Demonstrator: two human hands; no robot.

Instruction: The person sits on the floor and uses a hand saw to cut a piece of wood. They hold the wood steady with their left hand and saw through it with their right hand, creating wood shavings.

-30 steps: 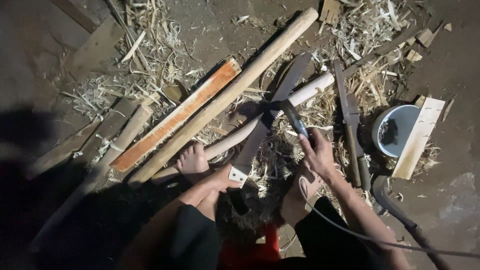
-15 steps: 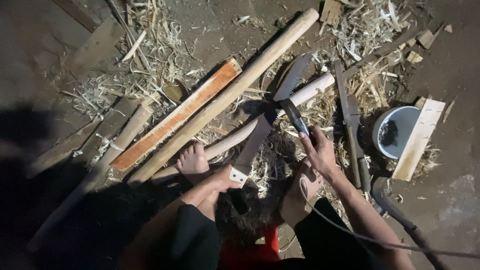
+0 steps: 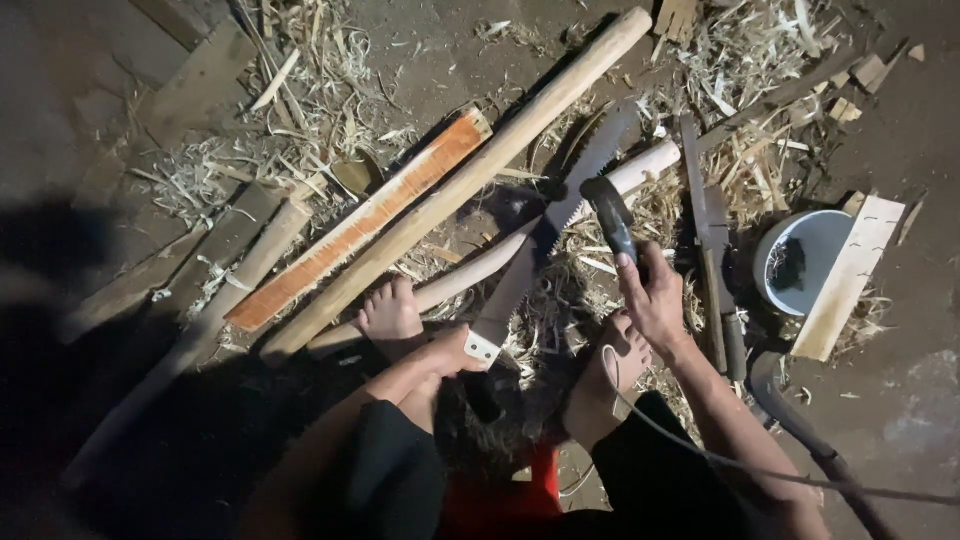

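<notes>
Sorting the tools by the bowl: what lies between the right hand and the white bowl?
In the head view, a long dark blade lies on shavings between the right hand and the white bowl.

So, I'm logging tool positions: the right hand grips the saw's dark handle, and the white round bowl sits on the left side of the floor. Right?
Not quite. The head view shows the white round bowl on the right side, beside a pale wooden board. The right hand does grip the saw's dark handle.

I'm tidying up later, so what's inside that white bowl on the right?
The white bowl holds a small dark clump; what it is cannot be told. A pale wood slat covers its right edge.
</notes>
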